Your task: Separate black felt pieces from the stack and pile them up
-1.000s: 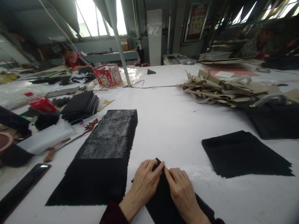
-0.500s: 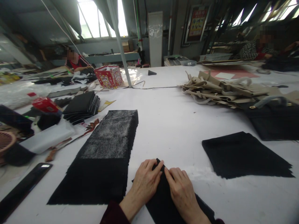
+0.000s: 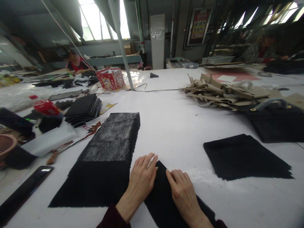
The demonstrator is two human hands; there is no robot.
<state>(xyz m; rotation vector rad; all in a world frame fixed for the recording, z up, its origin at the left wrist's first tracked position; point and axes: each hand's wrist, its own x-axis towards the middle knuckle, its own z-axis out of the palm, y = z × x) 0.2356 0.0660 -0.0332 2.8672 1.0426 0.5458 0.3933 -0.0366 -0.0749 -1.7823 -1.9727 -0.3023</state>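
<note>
A piece of black fabric point(image 3: 162, 186) lies folded on the table in front of me, one corner pointing away. At its left edge is my left hand point(image 3: 142, 177), fingers stretched forward, with a gap between forefinger and thumb; the thumb tip touches the fabric. My right hand point(image 3: 182, 191) presses on the right edge with bent fingers, its thumb side against the fabric; what lies under the palm is hidden. To the left stands a tall stack of black fabric pieces point(image 3: 95, 183), its far half speckled grey. A lower pile of black pieces point(image 3: 244, 158) lies to the right.
A black phone-like slab point(image 3: 26, 193) lies at the left edge. Beyond it are a folded black stack point(image 3: 83, 107), a red patterned box point(image 3: 110, 79) and a metal pole point(image 3: 122, 44). Beige pieces point(image 3: 218, 90) are heaped at right. Two people sit farther off.
My left hand has slid left off the fabric's far corner, its fingers straightening, so the corner now shows. My right hand stays at the right edge, nearly unmoved.
</note>
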